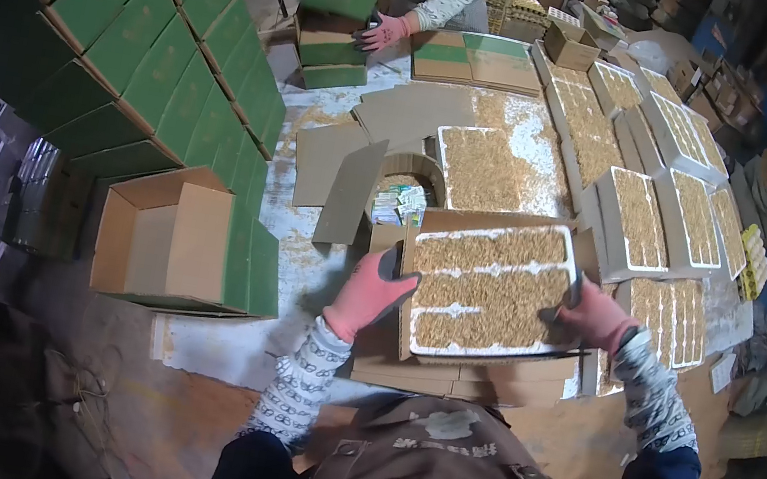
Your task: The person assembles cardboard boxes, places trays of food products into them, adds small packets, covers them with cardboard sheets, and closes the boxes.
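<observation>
To the right of the open green-sided box (162, 238), the husk-filled white tray (497, 289), edged by cardboard (404, 332), is gripped at opposite ends, left hand (372, 296) nearer that box, right hand (597, 319) farther, its longer side running between them.

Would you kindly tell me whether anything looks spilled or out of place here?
Yes: loose brown filling lies scattered on the tabletop, beyond the cardboard box being held. It looks odd because it sits outside the white trays, though that may be normal.
</observation>
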The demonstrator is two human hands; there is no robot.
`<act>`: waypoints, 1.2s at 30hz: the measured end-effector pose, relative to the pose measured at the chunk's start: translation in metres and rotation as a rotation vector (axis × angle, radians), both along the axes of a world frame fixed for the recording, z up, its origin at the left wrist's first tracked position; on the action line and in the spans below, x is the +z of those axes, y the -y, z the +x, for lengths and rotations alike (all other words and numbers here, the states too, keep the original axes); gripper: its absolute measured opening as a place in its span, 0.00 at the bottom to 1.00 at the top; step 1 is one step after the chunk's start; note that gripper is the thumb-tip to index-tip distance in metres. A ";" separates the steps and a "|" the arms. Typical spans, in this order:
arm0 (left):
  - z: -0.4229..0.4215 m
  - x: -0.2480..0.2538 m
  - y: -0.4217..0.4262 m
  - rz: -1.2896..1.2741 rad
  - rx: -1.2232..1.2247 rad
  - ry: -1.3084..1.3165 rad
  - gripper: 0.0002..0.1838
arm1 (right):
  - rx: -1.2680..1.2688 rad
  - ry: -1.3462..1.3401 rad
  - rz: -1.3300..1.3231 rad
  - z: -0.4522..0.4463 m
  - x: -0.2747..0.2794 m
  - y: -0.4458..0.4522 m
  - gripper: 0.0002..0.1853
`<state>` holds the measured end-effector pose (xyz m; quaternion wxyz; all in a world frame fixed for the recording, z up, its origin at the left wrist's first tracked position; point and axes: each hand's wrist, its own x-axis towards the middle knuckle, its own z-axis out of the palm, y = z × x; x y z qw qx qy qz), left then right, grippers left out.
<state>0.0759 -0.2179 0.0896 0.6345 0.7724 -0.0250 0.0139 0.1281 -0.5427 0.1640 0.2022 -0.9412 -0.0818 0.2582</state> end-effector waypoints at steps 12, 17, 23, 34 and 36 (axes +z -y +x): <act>-0.016 -0.048 -0.108 -0.528 0.347 -0.460 0.24 | 0.648 0.580 0.124 0.159 -0.011 -0.165 0.10; 0.082 -0.082 -0.084 0.892 0.449 -0.169 0.40 | 1.196 0.539 -0.381 0.220 -0.178 -0.241 0.39; 0.101 -0.121 -0.095 0.731 0.243 -0.224 0.35 | 1.026 0.445 -0.249 0.239 -0.177 -0.234 0.12; 0.044 0.017 -0.111 0.684 0.659 0.297 0.19 | 0.716 0.506 0.547 0.145 -0.002 -0.140 0.17; 0.027 0.042 -0.100 0.700 0.650 0.406 0.19 | 0.786 0.436 0.450 0.131 0.002 -0.119 0.18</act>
